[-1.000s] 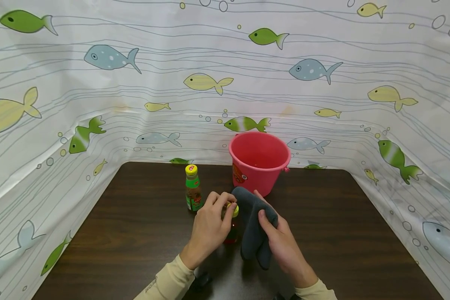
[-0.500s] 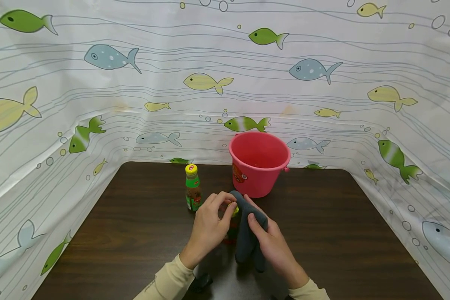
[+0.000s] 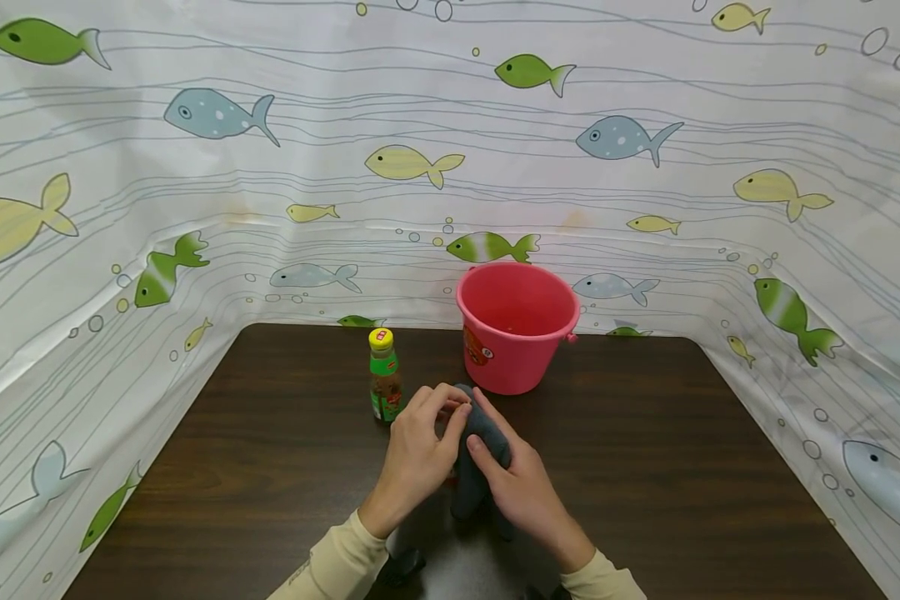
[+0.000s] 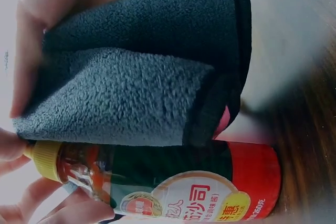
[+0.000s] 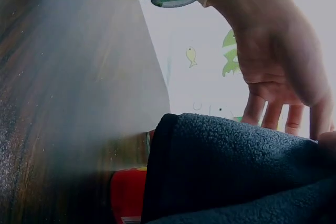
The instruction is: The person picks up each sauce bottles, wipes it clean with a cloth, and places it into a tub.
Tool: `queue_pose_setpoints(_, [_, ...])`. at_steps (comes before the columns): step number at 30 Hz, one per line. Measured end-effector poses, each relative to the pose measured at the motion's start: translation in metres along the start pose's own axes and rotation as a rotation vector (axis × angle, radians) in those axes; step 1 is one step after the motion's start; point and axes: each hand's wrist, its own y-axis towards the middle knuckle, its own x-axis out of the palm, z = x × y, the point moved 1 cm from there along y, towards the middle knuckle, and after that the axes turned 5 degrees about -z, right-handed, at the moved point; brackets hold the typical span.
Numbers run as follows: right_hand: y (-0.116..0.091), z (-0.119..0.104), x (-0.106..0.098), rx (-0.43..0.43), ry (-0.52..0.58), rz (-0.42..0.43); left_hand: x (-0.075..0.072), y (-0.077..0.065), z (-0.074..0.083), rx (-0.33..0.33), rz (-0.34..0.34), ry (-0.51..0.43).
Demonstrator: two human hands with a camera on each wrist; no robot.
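A ketchup bottle [image 4: 173, 182] with a yellow cap and a green and red label shows in the left wrist view. My left hand [image 3: 422, 442] pinches it by the cap and neck. With thumb and fingers, my right hand [image 3: 525, 479] grips a folded dark grey cloth [image 3: 487, 446] that lies along the bottle's side. From the head camera, cloth and hands hide nearly all of the bottle. Only its red lower end [image 5: 126, 195] peeks out beneath the cloth in the right wrist view.
Behind my left hand stands a sauce bottle [image 3: 385, 387] with a yellow cap and green label. A pink bucket [image 3: 513, 362] is at the back, just beyond the cloth. A fish-patterned sheet [image 3: 307, 167] walls the dark wooden table [image 3: 682, 467] at the back and sides.
My right hand has moved left with the cloth, which has gone from beside the ketchup bottle to lying against it and covering it. My left hand has stayed at the cap.
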Motion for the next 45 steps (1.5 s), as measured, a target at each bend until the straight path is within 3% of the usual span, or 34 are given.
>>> queue_pose_setpoints(8, [0.004,0.003,0.002,-0.038,-0.116,0.057,0.0,0.001,0.0,0.017,0.0,0.005])
queue_pose_setpoints(15, [0.005,0.011,-0.001,-0.041,-0.152,0.043,0.0,0.001,0.0,0.018,-0.006,0.012])
queue_pose_setpoints(25, [0.003,0.03,-0.005,0.018,-0.18,-0.022,0.001,0.0,0.0,0.028,0.0,0.024])
queue_pose_setpoints(34, [0.002,0.043,-0.01,0.071,-0.362,-0.172,0.0,0.0,0.0,0.022,-0.003,0.016])
queue_pose_setpoints(39, [0.011,0.079,-0.013,0.015,-0.461,-0.22,0.001,0.001,-0.001,0.032,-0.004,0.026])
queue_pose_setpoints(43, [0.019,0.108,-0.012,0.023,-0.571,-0.243,0.002,0.001,-0.003,0.038,-0.002,0.028])
queue_pose_setpoints(45, [0.017,0.1,-0.012,0.045,-0.561,-0.251,0.003,0.001,-0.003,0.037,-0.001,0.028])
